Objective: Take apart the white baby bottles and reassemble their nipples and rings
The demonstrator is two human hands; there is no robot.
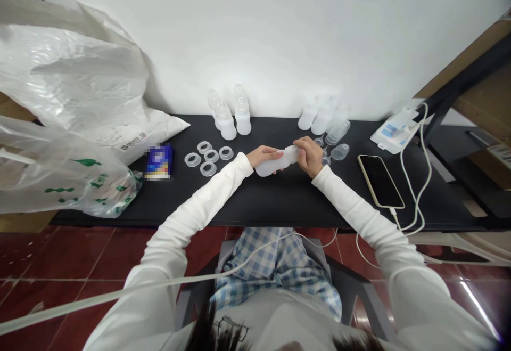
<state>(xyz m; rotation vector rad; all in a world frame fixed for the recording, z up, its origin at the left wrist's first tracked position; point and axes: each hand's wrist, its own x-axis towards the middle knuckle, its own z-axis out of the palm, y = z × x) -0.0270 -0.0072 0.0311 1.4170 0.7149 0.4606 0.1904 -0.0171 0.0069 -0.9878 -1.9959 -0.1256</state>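
- While the desk [279, 202] has room mid-front, keep the work low over it so nothing drops far.
- Bottle [275, 163] lies sideways between both hands, near the desk's middle; I'd keep it level.
- Left hand [261, 155] wraps its base; grip firm, don't squash.
- Right hand [309, 155] pinches the neck end; turn gently, I'd say.
- Rings [207, 158] sit toward the left edge, easy reach.

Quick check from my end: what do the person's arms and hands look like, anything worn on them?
Both arms are in long white sleeves, loose and creased, ending at the wrists. The left hand and right hand are bare: no gloves, and no rings or watch that I can see.
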